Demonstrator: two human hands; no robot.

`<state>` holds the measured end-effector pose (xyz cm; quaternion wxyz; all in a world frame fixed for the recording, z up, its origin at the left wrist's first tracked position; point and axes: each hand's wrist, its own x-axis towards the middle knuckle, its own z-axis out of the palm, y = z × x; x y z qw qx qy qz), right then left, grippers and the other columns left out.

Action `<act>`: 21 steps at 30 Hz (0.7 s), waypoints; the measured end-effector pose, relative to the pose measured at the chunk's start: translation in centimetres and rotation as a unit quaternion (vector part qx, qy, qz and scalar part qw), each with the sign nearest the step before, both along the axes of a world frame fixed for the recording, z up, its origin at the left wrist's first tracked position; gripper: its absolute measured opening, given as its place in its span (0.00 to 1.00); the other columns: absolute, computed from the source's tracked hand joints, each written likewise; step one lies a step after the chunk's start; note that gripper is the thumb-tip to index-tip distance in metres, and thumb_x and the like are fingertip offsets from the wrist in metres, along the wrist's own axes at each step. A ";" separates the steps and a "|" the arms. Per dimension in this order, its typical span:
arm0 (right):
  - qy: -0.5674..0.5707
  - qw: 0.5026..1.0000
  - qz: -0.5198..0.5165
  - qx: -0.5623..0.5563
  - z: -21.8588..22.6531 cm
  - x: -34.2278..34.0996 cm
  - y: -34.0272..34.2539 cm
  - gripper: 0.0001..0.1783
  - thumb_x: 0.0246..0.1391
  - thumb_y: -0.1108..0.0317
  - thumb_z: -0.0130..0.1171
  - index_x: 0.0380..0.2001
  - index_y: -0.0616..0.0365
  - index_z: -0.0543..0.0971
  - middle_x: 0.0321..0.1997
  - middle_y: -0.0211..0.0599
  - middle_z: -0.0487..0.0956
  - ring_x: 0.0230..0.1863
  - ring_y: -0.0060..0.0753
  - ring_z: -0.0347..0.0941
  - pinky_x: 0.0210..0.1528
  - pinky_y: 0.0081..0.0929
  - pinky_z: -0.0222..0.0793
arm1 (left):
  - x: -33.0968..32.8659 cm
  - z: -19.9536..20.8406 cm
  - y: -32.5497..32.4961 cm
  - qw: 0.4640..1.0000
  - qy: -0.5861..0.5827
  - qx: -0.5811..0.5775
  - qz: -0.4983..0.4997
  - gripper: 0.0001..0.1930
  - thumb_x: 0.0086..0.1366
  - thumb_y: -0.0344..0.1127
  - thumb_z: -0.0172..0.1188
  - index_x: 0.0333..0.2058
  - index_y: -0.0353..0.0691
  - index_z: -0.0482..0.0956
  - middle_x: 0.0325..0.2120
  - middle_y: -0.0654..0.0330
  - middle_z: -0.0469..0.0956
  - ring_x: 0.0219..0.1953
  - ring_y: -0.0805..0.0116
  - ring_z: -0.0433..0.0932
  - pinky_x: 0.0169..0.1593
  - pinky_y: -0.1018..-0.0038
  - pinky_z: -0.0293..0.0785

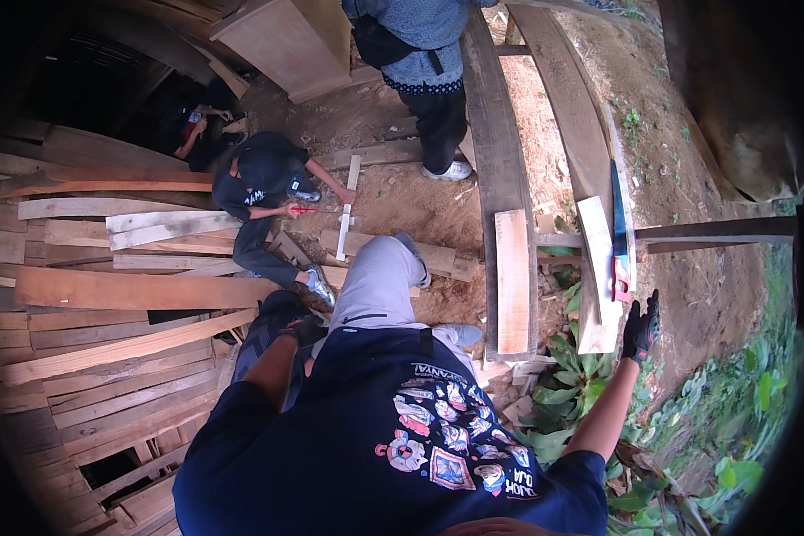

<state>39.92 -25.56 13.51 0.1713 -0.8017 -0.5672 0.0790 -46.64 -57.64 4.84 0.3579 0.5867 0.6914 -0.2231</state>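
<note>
My right hand (640,327), in a dark glove, reaches out past the bench planks with its fingers stretched and nothing in it. Close beside it is the red handle of a hand saw (620,280) with a blue blade. The saw lies lengthwise along the outer bench plank (565,107), beside a short pale board (597,239). On the inner bench plank (495,134) rests another light board (511,281). My left hand (305,330), also dark-gloved, is down by my left hip near a dark trouser leg; its fingers cannot be made out.
A crouching co-worker (263,179) holds a red-handled tool at a white strip (347,210). Another person (429,80) stands by the bench, and a third sits at the far left. Stacked planks (134,290) fill the left side; leafy plants (563,402) grow beneath the bench.
</note>
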 end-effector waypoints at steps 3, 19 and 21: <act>0.060 0.997 -0.039 -0.004 4.0 -1.1 -2.0 0.38 0.71 0.60 0.62 0.81 0.47 0.65 0.71 0.53 0.79 0.70 0.52 0.77 0.65 0.49 0.75 | -0.3 -2.0 5.1 0.988 -0.040 0.089 -0.123 0.23 0.77 0.53 0.53 0.60 0.50 0.85 0.55 0.45 0.86 0.57 0.44 0.85 0.62 0.51 0.79; 0.114 0.893 0.408 0.152 35.6 -46.6 32.3 0.19 0.69 0.70 0.65 0.61 0.55 0.84 0.65 0.40 0.85 0.63 0.41 0.82 0.64 0.38 0.77 | -10.5 -4.8 15.5 0.989 -0.089 -0.077 0.094 0.36 0.73 0.72 0.52 0.43 0.42 0.90 0.41 0.47 0.89 0.49 0.49 0.88 0.58 0.54 0.80; 0.023 0.842 0.470 0.263 37.8 -53.2 38.8 0.23 0.68 0.66 0.67 0.64 0.51 0.83 0.68 0.38 0.82 0.66 0.42 0.79 0.67 0.40 0.75 | -11.8 -2.7 18.3 0.978 -0.089 -0.086 0.170 0.38 0.71 0.73 0.52 0.44 0.41 0.91 0.44 0.45 0.89 0.53 0.48 0.87 0.61 0.53 0.78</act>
